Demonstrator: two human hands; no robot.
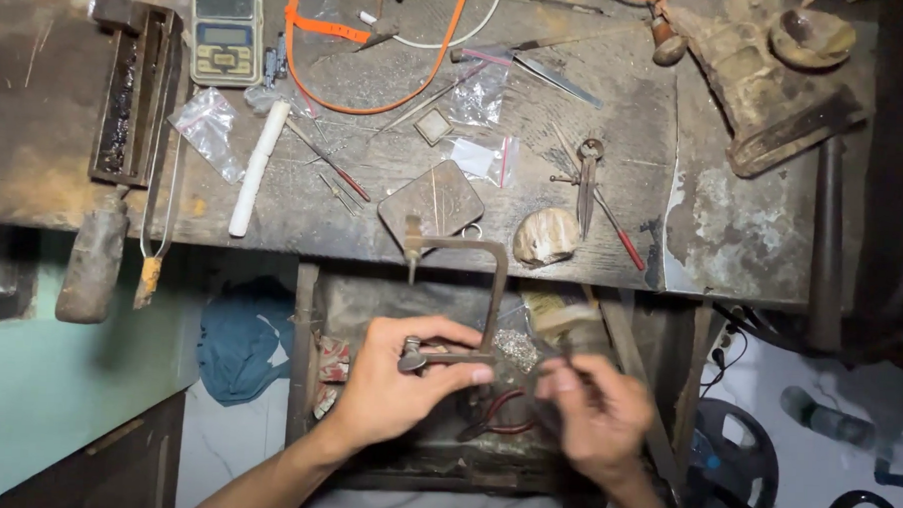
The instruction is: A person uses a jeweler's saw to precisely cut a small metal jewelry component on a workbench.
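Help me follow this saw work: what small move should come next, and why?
Probably steady the right hand at the saw frame's handle end: it is blurred there, while the left hand grips the saw frame by its lower clamp, with the upper end standing up against the bench edge.

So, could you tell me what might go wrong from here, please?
1. The left hand grips the saw frame by its lower clamp; if a thin blade is fitted, it could snap.
2. The right hand is blurred beside the frame, so fingers could get nicked.
3. The red-handled pliers lie underneath and could be knocked.
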